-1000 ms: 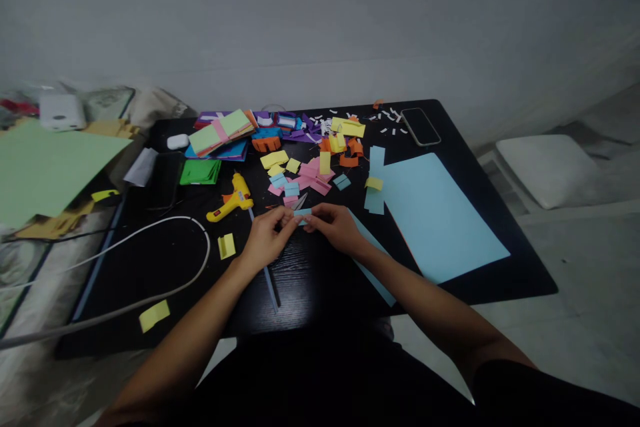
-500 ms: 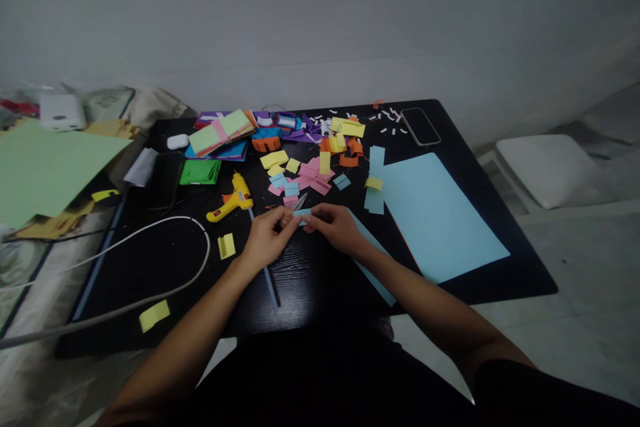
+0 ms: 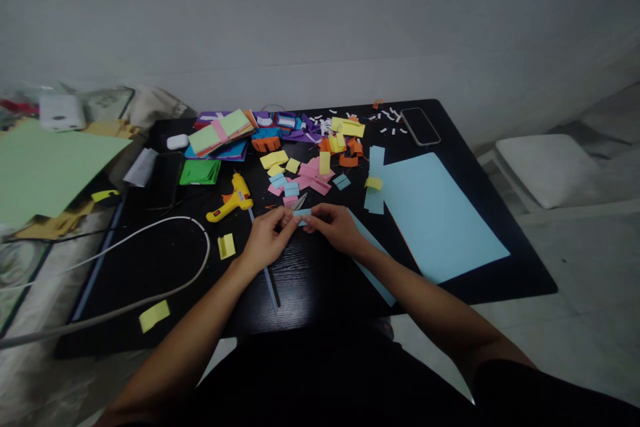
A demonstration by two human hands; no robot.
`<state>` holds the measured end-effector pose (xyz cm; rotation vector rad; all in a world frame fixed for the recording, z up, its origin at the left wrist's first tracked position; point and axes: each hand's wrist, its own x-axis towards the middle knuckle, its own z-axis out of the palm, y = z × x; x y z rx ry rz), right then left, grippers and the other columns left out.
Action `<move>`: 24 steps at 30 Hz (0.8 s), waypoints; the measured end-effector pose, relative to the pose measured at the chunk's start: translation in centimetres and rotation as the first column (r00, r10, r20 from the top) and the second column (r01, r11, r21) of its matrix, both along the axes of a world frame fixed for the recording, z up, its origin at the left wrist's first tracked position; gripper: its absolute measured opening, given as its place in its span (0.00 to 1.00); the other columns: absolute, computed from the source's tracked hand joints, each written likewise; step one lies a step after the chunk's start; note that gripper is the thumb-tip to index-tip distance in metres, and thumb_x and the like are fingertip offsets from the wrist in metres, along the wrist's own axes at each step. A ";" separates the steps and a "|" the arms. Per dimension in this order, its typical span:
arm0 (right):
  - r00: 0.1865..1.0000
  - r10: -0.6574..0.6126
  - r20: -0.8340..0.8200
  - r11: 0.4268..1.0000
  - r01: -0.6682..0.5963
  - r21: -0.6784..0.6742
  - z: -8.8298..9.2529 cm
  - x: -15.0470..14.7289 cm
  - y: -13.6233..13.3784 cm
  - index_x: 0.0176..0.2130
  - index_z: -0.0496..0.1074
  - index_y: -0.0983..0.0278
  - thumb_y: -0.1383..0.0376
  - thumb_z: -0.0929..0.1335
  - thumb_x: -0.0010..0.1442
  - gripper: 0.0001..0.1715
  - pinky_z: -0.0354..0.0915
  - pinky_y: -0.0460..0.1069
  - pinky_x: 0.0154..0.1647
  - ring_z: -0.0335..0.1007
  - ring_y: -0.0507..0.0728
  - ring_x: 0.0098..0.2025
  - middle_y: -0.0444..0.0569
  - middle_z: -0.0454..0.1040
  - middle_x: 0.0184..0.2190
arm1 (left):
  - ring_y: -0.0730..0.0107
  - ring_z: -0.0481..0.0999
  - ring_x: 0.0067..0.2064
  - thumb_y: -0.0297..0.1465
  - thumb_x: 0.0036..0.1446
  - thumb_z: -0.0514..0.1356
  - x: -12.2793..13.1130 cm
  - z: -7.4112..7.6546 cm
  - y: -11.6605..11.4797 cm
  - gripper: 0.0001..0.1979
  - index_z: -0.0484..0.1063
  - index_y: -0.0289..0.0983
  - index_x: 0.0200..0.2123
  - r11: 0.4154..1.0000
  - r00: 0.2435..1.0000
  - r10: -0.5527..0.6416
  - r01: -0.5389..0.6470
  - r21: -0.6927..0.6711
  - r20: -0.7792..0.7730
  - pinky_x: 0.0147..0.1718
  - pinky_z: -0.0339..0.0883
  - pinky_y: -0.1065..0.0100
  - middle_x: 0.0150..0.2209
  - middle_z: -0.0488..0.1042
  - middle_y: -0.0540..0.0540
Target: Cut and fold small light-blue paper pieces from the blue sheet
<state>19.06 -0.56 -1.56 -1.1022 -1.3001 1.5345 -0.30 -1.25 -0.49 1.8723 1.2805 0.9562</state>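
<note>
Between my two hands is a small piece of light blue paper [image 3: 302,212]. My left hand [image 3: 270,233] pinches its left end, and my right hand [image 3: 334,227] pinches the right end. Just behind the paper, the blades of a pair of scissors [image 3: 300,201] show; their handles are hidden. A yellow glue gun [image 3: 235,199] lies to the left of my left hand, with a glue stick [image 3: 271,288] running beneath that hand. Under my right forearm lies a long light blue paper strip [image 3: 377,273]. Pink paper pieces [image 3: 316,177] are scattered beyond my hands.
A large light blue sheet [image 3: 440,220] lies on the right, beside a phone [image 3: 420,127]. Stacked coloured papers [image 3: 223,133] and a green paper bundle [image 3: 200,172] sit back left. A white cable [image 3: 203,267] loops over the black table [image 3: 310,287]. Yellow pieces [image 3: 226,246] lie left.
</note>
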 end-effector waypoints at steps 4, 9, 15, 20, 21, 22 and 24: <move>1.000 -0.003 0.001 1.000 0.003 0.004 0.0 0.0 -0.1 0.35 0.77 0.64 0.51 0.75 0.56 0.19 0.74 0.51 0.39 0.79 0.56 0.32 0.46 0.80 0.28 | 0.73 0.68 0.28 0.38 0.66 0.60 -0.1 0.1 0.0 0.12 0.73 0.37 0.34 0.999 1.000 -0.015 0.016 0.031 -0.022 0.27 0.62 0.73 0.27 0.70 0.52; 1.000 -0.005 -0.007 1.000 0.005 0.006 0.0 -0.1 -0.1 0.34 0.76 0.63 0.51 0.76 0.55 0.19 0.75 0.52 0.39 0.79 0.56 0.32 0.46 0.80 0.28 | 0.73 0.69 0.29 0.37 0.66 0.60 -0.1 0.3 0.0 0.11 0.74 0.37 0.34 0.998 0.999 -0.022 0.023 0.058 -0.030 0.29 0.63 0.72 0.27 0.70 0.52; 1.000 -0.008 -0.025 1.000 0.008 -0.014 0.1 -0.1 -0.1 0.34 0.77 0.64 0.52 0.76 0.55 0.18 0.75 0.51 0.39 0.79 0.56 0.31 0.46 0.80 0.28 | 0.73 0.69 0.28 0.37 0.65 0.61 0.0 0.3 -0.1 0.11 0.74 0.37 0.33 0.999 1.000 0.002 -0.001 0.039 -0.014 0.28 0.63 0.72 0.27 0.71 0.51; 1.000 -0.013 -0.024 1.000 0.012 -0.022 0.3 -0.2 -0.1 0.34 0.77 0.64 0.54 0.76 0.55 0.16 0.75 0.51 0.39 0.79 0.55 0.31 0.45 0.79 0.28 | 0.73 0.69 0.28 0.37 0.66 0.60 0.0 0.0 -0.1 0.11 0.73 0.37 0.33 0.999 1.000 0.008 -0.007 0.035 -0.023 0.27 0.62 0.73 0.27 0.70 0.51; 1.000 -0.015 -0.026 1.000 0.014 -0.025 0.4 -0.2 -0.1 0.34 0.77 0.64 0.55 0.76 0.55 0.15 0.75 0.51 0.39 0.79 0.55 0.31 0.45 0.79 0.28 | 0.74 0.68 0.28 0.37 0.66 0.60 -0.1 0.0 0.0 0.11 0.73 0.36 0.33 0.999 1.000 0.007 -0.007 0.035 -0.025 0.27 0.61 0.73 0.27 0.70 0.51; 0.999 -0.015 -0.029 1.000 0.015 -0.027 0.4 -0.2 -0.1 0.34 0.77 0.64 0.55 0.75 0.55 0.15 0.75 0.51 0.39 0.79 0.55 0.31 0.45 0.79 0.28 | 0.74 0.68 0.28 0.37 0.66 0.60 -0.1 -0.1 0.0 0.11 0.73 0.36 0.33 0.999 1.000 0.007 -0.007 0.035 -0.027 0.26 0.61 0.73 0.27 0.69 0.52; 0.999 -0.014 -0.036 0.999 0.013 -0.029 0.4 -0.2 -0.1 0.34 0.76 0.64 0.56 0.75 0.55 0.14 0.75 0.50 0.39 0.79 0.55 0.31 0.45 0.79 0.28 | 0.74 0.68 0.28 0.37 0.66 0.60 -0.2 -0.1 0.0 0.12 0.73 0.36 0.33 0.999 1.000 0.006 -0.005 0.033 -0.030 0.26 0.61 0.73 0.26 0.68 0.52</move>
